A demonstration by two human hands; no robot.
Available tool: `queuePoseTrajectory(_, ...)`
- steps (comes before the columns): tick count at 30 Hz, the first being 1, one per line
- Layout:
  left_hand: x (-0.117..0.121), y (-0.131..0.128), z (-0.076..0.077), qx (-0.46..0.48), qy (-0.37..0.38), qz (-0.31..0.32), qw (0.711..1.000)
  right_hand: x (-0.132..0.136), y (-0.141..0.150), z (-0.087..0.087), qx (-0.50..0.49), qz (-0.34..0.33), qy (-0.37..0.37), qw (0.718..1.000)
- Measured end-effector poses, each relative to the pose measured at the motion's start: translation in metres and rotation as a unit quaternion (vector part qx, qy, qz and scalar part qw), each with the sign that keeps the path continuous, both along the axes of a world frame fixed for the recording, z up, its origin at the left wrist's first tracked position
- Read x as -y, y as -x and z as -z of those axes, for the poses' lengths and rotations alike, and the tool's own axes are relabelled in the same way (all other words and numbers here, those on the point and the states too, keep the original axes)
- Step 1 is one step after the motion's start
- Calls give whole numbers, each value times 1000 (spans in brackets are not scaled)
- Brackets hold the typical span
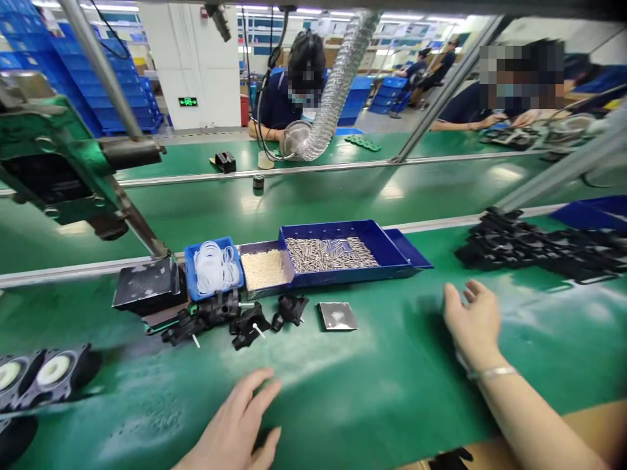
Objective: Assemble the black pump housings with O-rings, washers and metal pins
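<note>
My left hand (pixel 240 421) hovers low over the green bench at the front, fingers and thumb apart, with nothing in it. Farther right, my right hand (pixel 474 321) is loosely curled with the thumb away from the fingers, and I see nothing held there. It is nearest a pile of black plastic parts (pixel 533 251). Between the hands and a little beyond lies a small square metal block (pixel 339 316). Left of that sit black plastic fittings (pixel 251 324), some with a white pin sticking out.
A blue tray of metal pins (pixel 401 264), a box of cream granules (pixel 264 269) and a blue basket of white rings (pixel 190 277) line the back. A green press (pixel 53 153) overhangs the left. Black housings (pixel 73 378) lie front left. Co-workers sit across the bench.
</note>
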State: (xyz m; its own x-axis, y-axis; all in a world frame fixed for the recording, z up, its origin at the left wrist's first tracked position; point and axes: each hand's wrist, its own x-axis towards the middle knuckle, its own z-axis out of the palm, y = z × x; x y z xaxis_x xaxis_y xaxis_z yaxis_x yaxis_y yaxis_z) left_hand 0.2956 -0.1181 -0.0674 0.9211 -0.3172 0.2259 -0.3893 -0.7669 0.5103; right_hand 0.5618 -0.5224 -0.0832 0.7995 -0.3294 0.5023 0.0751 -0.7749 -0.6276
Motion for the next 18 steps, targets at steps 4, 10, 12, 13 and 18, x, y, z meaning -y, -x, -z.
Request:
queuePoseTrajectory(4,-2,-2,-7,37,26,-55,997,-78,79,-30,46,-228,10,972)
queuePoseTrajectory(10,-30,-7,-28,129,-28,-176,976,-216,128,-84,28,-584,27,811)
queuePoseTrajectory(12,-56,-13,-36,145,-77,-262,951,-248,129,-92,30,-608,4,793)
queuePoseTrajectory(13,-71,-16,-38,140,-101,-285,943,-261,130,-94,29,-620,-7,784)
queuePoseTrajectory(18,-129,-15,-33,69,-130,-251,957,-302,146,-86,-27,-654,-67,753)
